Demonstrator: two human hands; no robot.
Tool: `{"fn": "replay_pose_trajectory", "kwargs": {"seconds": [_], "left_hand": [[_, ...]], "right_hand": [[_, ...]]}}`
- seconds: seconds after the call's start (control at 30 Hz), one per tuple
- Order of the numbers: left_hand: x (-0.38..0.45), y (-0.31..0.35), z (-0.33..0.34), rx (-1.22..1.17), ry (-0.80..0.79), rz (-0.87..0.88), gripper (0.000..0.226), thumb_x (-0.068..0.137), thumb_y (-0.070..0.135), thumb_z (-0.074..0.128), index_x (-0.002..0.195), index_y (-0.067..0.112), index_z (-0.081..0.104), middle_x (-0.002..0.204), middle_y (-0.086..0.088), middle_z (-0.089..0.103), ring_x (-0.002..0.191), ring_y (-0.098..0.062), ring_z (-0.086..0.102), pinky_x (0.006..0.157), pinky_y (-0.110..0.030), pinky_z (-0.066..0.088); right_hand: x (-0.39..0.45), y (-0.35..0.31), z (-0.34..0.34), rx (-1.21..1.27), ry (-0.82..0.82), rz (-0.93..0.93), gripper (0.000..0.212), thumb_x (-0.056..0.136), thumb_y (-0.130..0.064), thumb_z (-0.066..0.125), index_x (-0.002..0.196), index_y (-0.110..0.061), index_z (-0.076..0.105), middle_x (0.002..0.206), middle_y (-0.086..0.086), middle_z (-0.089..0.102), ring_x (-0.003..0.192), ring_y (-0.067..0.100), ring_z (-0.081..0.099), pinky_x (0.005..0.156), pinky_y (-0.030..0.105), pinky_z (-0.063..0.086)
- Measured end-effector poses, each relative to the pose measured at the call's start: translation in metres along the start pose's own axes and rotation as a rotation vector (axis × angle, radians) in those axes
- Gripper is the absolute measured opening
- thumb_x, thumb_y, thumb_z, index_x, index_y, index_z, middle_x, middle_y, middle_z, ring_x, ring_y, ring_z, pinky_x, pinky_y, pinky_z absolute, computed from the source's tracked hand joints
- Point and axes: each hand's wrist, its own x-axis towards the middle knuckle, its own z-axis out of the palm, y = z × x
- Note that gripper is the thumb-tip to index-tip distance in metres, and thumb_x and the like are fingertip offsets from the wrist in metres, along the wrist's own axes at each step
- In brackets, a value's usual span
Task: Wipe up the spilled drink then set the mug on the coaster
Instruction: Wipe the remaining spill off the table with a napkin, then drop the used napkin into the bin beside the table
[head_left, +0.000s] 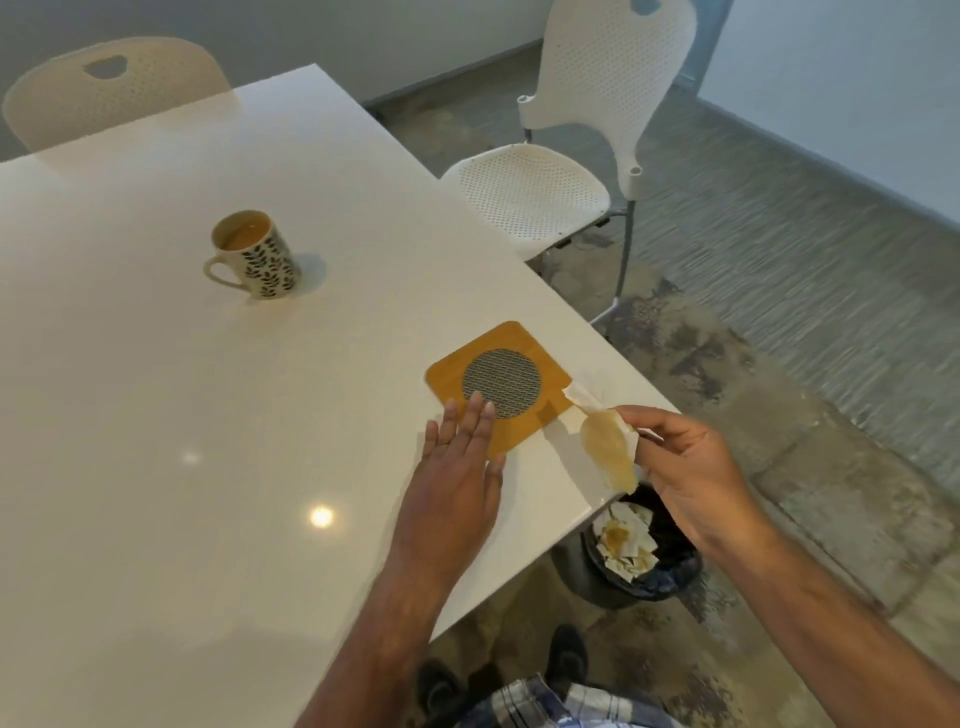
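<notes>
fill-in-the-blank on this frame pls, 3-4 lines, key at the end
1. The right hand pinches a stained ____.
2. The mug stands on the bare table, not yet on the ____.
3. The left hand lies flat, its fingertips over the coaster's near ____.
4. Used tissues fill the black ____ on the floor beside the table.

Missing words: tissue; coaster; edge; bin
</notes>
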Motion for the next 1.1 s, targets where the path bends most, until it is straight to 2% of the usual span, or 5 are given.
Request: {"fn": "replay_pose_trajectory", "kwargs": {"seconds": [0.2, 0.4, 0.8, 0.97, 1.1], "left_hand": [[0.035, 0.062, 0.034, 0.044, -0.065, 0.175, 0.06, 0.115, 0.037, 0.027, 0.168, 0.02, 0.004, 0.174, 0.007, -0.005, 0.159, -0.012, -0.018, 0.131, -0.035, -0.012], [0.069, 0.117, 0.063, 0.101, -0.124, 0.309, 0.059, 0.115, 0.033, 0.028, 0.168, 0.013, 0.011, 0.176, -0.002, 0.004, 0.163, -0.022, -0.009, 0.124, -0.033, -0.024], [0.101, 0.144, 0.101, 0.104, -0.185, 0.305, 0.061, 0.114, 0.048, 0.018, 0.168, 0.021, 0.012, 0.176, 0.003, 0.004, 0.162, -0.016, -0.013, 0.131, -0.038, -0.011], [0.101, 0.144, 0.101, 0.135, -0.181, 0.305, 0.059, 0.114, 0.048, 0.018, 0.168, 0.023, 0.016, 0.176, 0.005, 0.004, 0.162, -0.015, -0.013, 0.132, -0.039, -0.008], [0.101, 0.144, 0.1, 0.129, -0.189, 0.305, 0.059, 0.114, 0.048, 0.021, 0.168, 0.023, 0.019, 0.176, 0.005, 0.005, 0.162, -0.015, -0.011, 0.133, -0.04, -0.005]], "right_hand": [[-0.002, -0.019, -0.05, 0.095, 0.128, 0.013, 0.025, 0.07, -0.015, 0.083, 0.094, -0.018, 0.083, 0.107, 0.013, 0.079, 0.084, 0.017, 0.077, 0.065, 0.029, 0.064], [-0.007, -0.031, -0.109, 0.088, 0.209, -0.043, 0.02, 0.079, -0.009, 0.076, 0.096, -0.019, 0.081, 0.104, 0.007, 0.08, 0.086, 0.014, 0.077, 0.067, 0.023, 0.062], [-0.003, 0.004, -0.208, -0.278, 0.399, 0.055, 0.017, 0.084, -0.016, 0.081, 0.099, -0.022, 0.08, 0.098, 0.002, 0.081, 0.088, 0.015, 0.077, 0.073, 0.021, 0.06], [0.007, 0.032, -0.228, -0.439, 0.402, 0.172, 0.012, 0.089, -0.014, 0.08, 0.096, -0.024, 0.079, 0.088, -0.001, 0.081, 0.08, 0.014, 0.076, 0.071, 0.029, 0.06], [0.016, 0.045, -0.232, -0.489, 0.392, 0.235, 0.015, 0.088, -0.009, 0.081, 0.093, -0.023, 0.079, 0.083, -0.002, 0.08, 0.071, 0.008, 0.071, 0.061, 0.018, 0.055]]}}
